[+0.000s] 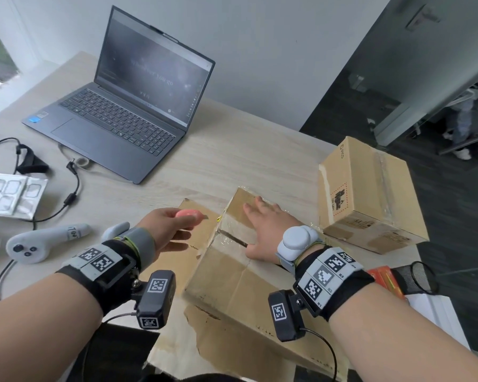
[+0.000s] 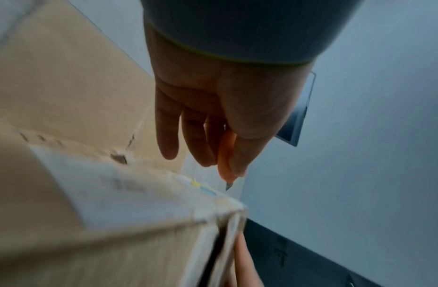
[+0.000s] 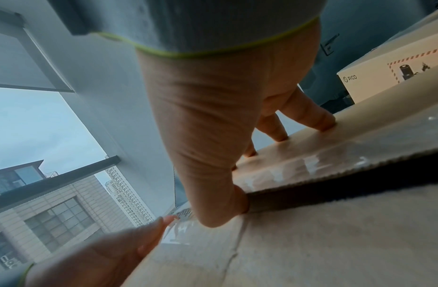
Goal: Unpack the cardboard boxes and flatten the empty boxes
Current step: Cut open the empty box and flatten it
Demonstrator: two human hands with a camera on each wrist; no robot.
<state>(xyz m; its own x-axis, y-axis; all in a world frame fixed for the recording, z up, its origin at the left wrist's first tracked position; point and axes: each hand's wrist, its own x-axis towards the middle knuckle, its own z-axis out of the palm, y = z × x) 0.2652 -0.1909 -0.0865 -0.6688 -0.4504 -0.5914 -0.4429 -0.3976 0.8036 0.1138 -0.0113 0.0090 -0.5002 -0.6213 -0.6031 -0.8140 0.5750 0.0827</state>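
Fingers (image 1: 255, 208) flat on glossy-taped cardboard box (image 1: 232, 274)

Layout of the wooden surface (image 1: 232, 150). Near centre, a taped brown cardboard box (image 1: 240, 274) stands on a flattened sheet of brown cardboard (image 1: 232, 334) at the front edge. The right hand (image 1: 265, 230) lies flat on the box top; the left hand (image 1: 166, 227), just left of the box, holds a small pink box cutter (image 1: 189, 216) above the sheet. A second, printed cardboard box (image 1: 367, 194) stands right of the first, near the surface's right edge. An open grey laptop (image 1: 127, 106) sits behind and to the left. A pale grey handheld controller (image 1: 42, 241) lies left of the left hand, with a black cable (image 1: 72, 194) behind it.
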